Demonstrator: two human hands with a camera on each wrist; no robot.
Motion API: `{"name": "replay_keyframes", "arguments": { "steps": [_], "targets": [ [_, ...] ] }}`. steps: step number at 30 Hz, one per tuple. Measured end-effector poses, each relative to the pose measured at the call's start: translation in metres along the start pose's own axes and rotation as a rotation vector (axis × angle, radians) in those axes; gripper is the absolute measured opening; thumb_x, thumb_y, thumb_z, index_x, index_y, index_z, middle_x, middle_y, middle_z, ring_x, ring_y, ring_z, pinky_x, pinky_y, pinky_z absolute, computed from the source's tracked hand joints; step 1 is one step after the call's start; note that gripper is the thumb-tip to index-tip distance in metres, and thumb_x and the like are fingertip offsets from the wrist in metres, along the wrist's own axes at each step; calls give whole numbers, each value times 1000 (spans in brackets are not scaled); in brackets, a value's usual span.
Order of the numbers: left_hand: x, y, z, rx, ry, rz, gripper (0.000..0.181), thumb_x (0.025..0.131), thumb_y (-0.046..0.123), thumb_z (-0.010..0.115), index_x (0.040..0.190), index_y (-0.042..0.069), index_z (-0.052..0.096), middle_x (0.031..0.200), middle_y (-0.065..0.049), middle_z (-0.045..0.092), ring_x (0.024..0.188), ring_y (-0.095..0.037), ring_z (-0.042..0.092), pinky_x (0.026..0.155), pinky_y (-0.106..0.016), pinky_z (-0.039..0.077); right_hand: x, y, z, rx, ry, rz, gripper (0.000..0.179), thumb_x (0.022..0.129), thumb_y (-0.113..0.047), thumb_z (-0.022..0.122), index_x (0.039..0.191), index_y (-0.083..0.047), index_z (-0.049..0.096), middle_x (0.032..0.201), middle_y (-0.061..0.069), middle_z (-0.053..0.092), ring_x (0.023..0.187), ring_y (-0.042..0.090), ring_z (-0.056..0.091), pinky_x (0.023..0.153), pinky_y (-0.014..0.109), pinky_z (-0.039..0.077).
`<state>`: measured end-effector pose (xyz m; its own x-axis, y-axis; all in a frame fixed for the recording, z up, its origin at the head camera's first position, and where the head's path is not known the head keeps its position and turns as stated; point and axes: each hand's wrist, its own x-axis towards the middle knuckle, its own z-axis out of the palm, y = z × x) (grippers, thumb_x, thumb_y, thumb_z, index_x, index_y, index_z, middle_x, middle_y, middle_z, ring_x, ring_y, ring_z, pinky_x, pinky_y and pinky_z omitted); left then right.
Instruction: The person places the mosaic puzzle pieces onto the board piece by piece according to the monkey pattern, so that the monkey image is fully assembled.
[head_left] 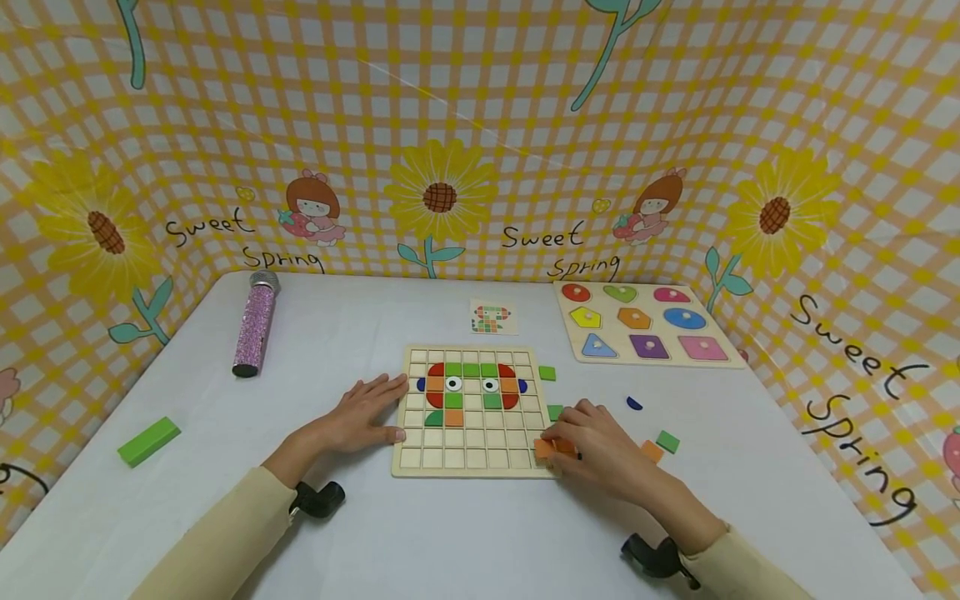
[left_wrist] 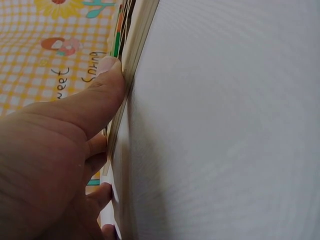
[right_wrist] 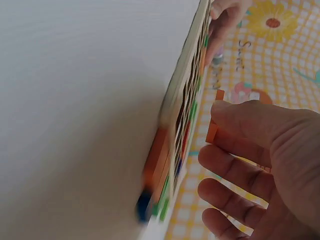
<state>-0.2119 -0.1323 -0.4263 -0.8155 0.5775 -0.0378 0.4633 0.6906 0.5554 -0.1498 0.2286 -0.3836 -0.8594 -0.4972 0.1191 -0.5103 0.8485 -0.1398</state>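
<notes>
A wooden grid board (head_left: 487, 458) lies on the white table. Red, green, orange and blue tiles and two eye tiles (head_left: 453, 384) form a face-like pattern in its upper part. At the board's left edge rests my left hand (head_left: 360, 417), fingers extended; in the left wrist view its thumb (left_wrist: 102, 95) touches the rim. My right hand (head_left: 607, 446) is over the lower right corner, pinching an orange square tile (right_wrist: 212, 133) between thumb and forefinger. Other orange pieces (right_wrist: 157, 157) lie beside the board, partly hidden by this hand in the head view.
Behind the board is a small picture card (head_left: 493, 317). A shape puzzle (head_left: 652, 346) sits back right. Loose green tiles (head_left: 667, 442), an orange tile (head_left: 651, 452) and a blue half-round piece (head_left: 634, 403) lie right. At left are a glittery microphone (head_left: 255, 329) and a green block (head_left: 148, 442).
</notes>
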Motion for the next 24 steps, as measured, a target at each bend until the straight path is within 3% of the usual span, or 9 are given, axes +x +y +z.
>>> {"name": "replay_keyframes", "arguments": {
  "steps": [13,17,24],
  "targets": [
    [0,-1,2,7,-3,-21,77,88,36,64,148,5,28,157,-12,23,146,-39,13,115,-63,6,60,-32,20,16,85,-82,19,77,-28,77,93,-17,74,93,-2,67,87,17,46,75,31,40],
    [0,-1,2,12,-2,-21,76,89,37,63,148,5,28,157,-12,23,146,-39,14,115,-63,6,71,-34,26,4,98,-85,16,77,-25,77,91,-17,75,91,-1,66,86,17,47,73,30,40],
    [0,-1,2,13,0,-18,76,89,37,63,148,5,28,157,-11,23,146,-39,13,115,-63,6,81,-36,32,7,53,-69,18,79,-28,76,93,-16,74,94,-1,66,94,19,48,78,34,43]
  ]
}}
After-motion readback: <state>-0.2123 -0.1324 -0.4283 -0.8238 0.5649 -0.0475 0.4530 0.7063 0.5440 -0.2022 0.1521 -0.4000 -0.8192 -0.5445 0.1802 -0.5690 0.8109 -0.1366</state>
